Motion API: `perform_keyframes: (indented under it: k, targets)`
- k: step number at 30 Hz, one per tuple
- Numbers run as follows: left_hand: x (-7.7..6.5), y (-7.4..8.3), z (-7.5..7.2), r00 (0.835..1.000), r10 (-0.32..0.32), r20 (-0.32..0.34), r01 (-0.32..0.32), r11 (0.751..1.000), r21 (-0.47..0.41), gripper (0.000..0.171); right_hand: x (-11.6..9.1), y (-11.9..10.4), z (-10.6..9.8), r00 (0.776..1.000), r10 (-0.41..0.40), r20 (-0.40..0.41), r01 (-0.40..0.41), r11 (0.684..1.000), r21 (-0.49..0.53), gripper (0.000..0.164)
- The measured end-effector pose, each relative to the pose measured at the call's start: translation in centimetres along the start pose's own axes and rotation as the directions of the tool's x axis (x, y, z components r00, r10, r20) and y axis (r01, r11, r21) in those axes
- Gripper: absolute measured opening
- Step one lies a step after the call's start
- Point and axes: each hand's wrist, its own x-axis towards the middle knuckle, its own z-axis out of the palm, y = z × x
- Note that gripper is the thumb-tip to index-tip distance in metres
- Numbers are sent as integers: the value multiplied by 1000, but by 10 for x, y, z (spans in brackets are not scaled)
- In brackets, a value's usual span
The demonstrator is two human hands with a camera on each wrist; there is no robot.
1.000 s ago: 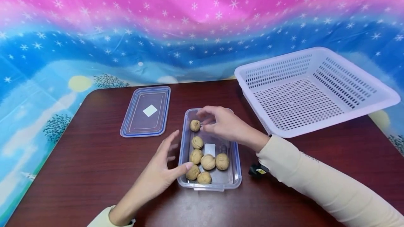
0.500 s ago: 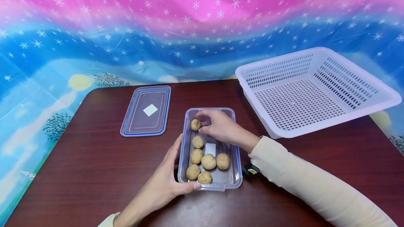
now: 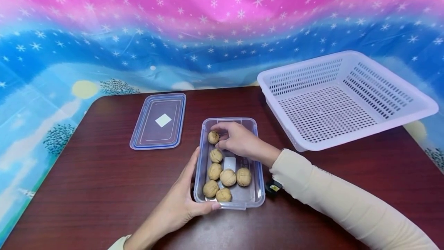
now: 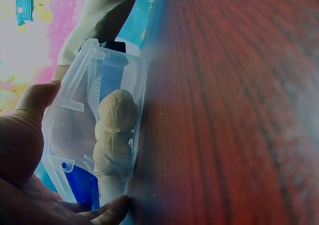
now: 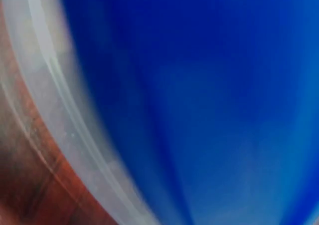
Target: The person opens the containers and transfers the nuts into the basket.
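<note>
A clear plastic food container (image 3: pixel 260 188) with blue side clips holds several walnuts (image 3: pixel 227 178), mostly toward its near and left parts. My left hand (image 3: pixel 180 203) grips the near left corner, thumb along the near rim and fingers against the left wall. In the left wrist view, that thumb (image 4: pixel 42 95) lies at the rim and walnuts (image 4: pixel 117 110) show through the wall. Inside the far left corner, my right hand (image 3: pixel 239 138) has thumb and fingers around one walnut (image 3: pixel 213 137). A blue clip (image 5: pixel 209 105) fills most of the right wrist view, hiding that hand.
The container's lid (image 3: pixel 157 122), with a blue seal and white label, lies flat at the back left of the dark wooden table (image 3: pixel 90 188). A large white perforated basket (image 3: pixel 277 115) stands at the right rear. A patterned cloth (image 3: pixel 208 30) hangs behind the table.
My left hand has closed in on the container's near left corner and now holds it. The right hand's fingers have come closer around the far left walnut.
</note>
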Motion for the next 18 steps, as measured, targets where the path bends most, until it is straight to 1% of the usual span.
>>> perform_keyframes:
  k: [9, 13, 15, 18]
  targets:
    - [0, 0, -1, 1000, 15, -1, -15, 1000, 16, 129, 3, 2, 4, 999, 30, 27, -33, 994, 103, 58]
    - [0, 0, -1, 1000, -5, 4, 5, 1000, 18, 129, 4, 3, 4, 998, 55, 31, -58, 992, 112, 58]
    - [0, 0, -1, 1000, -24, 6, 24, 1000, 20, 129, 4, 3, 4, 998, 54, 32, -57, 991, 122, 57]
    - [-1, 1, -1, 999, -33, 7, 33, 999, 14, 129, 4, 4, 4, 999, 44, 29, -48, 988, 147, 55]
